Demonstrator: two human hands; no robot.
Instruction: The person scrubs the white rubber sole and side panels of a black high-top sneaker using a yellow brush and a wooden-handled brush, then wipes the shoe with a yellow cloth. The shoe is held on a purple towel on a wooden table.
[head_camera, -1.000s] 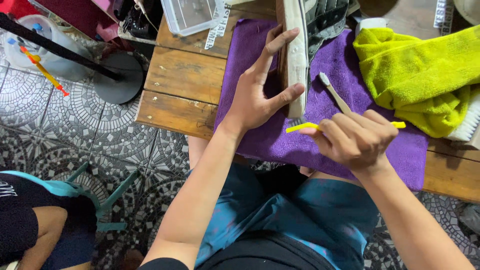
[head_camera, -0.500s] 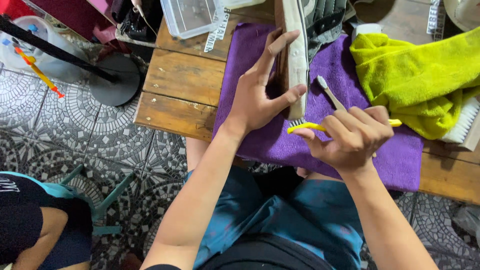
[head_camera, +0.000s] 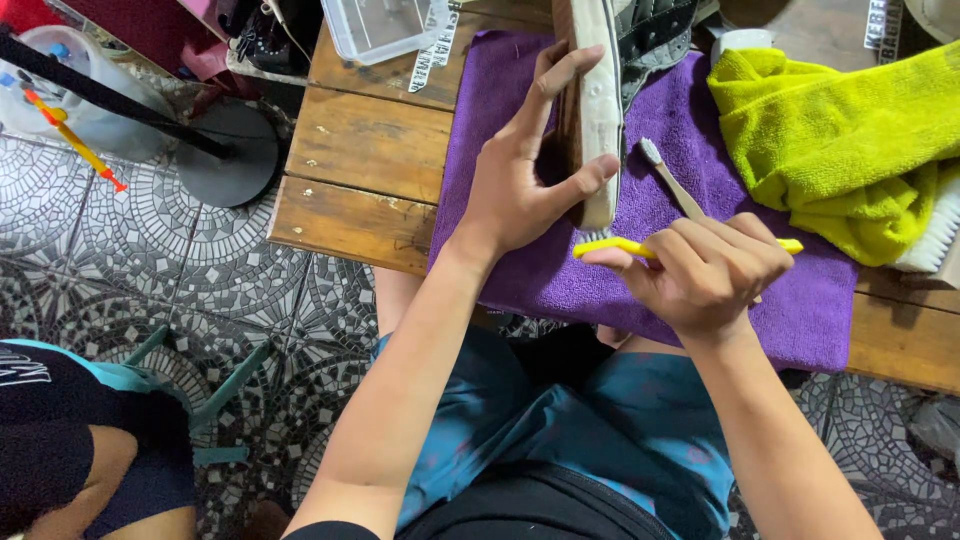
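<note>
— Where's the shoe?
— Grey-soled shoe (head_camera: 590, 110) stands on edge on the purple cloth (head_camera: 520, 100), near the wooden counter's (head_camera: 370, 150) front edge. My left hand (head_camera: 520, 180) has its fingers clamped round the sole.
— Right hand (head_camera: 710, 270)?
— Fingers closed on the yellow toothbrush (head_camera: 610, 246), bristles at the heel. Scrubbing step, I judge; next needs short, firm strokes.

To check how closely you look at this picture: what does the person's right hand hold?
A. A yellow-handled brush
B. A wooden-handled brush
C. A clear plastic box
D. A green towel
A: the right hand grips a yellow-handled brush with its head at the sole of the shoe that the left hand steadies, while the wooden-handled brush lies loose on the purple cloth.
</note>
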